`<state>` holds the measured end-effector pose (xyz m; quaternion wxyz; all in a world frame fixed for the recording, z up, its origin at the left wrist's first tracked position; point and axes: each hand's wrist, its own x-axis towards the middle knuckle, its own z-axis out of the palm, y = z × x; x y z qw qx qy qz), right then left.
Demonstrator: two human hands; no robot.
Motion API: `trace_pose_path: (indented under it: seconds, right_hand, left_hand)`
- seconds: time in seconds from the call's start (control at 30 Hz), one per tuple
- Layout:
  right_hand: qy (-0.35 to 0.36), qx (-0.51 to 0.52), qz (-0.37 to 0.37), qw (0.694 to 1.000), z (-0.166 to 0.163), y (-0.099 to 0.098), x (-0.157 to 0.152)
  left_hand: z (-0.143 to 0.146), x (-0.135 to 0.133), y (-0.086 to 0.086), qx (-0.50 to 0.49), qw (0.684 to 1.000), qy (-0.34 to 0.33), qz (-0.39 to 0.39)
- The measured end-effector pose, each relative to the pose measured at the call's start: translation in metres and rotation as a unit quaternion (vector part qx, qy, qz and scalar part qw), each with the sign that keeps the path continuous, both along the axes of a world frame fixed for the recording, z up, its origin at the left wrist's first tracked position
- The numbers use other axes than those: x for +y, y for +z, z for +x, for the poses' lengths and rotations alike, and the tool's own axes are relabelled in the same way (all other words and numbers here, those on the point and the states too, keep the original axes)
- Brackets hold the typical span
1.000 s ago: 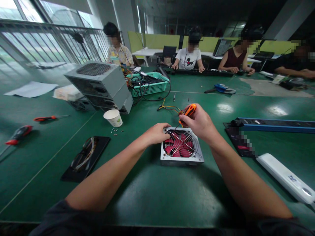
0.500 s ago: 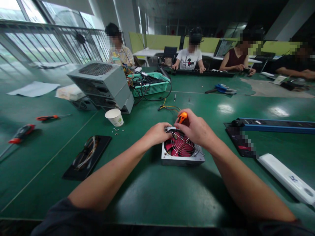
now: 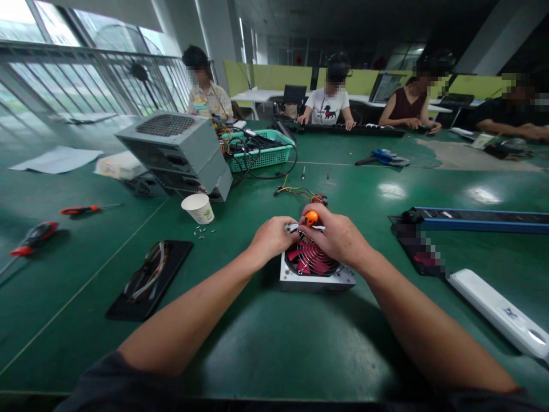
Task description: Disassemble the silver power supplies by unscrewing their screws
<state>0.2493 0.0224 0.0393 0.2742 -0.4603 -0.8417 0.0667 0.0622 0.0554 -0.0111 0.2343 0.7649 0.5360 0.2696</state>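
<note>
A grey power supply box (image 3: 316, 278) with a red fan behind a wire grille lies on the green table in front of me. My right hand (image 3: 338, 236) is closed round an orange-handled screwdriver (image 3: 311, 218), held upright over the box's far left corner. My left hand (image 3: 271, 236) is closed on that same far left corner of the box, its fingers pinched beside the screwdriver tip. Yellow and black wires (image 3: 295, 189) trail from the box away from me.
A stack of grey power supplies (image 3: 175, 150), a paper cup (image 3: 198, 207) with small screws beside it, a green basket (image 3: 261, 150), a black tray (image 3: 150, 277), two screwdrivers (image 3: 81, 210) at left, a blue bar (image 3: 480, 217) and a white strip (image 3: 497, 312) at right. Several people sit across the table.
My right hand has swung the screwdriver from slanted to upright and moved it left onto the box's far left corner. My left hand stayed on that corner.
</note>
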Motion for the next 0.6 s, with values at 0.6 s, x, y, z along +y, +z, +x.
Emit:
trace_pose_path:
  seconds: [0.6]
  right_hand:
    - [-0.033,0.072,-0.044,0.996,0.0044,0.0095,0.0039]
  left_hand:
    - [0.0012,0.0001,0.0039,0.016,0.999,0.008,-0.051]
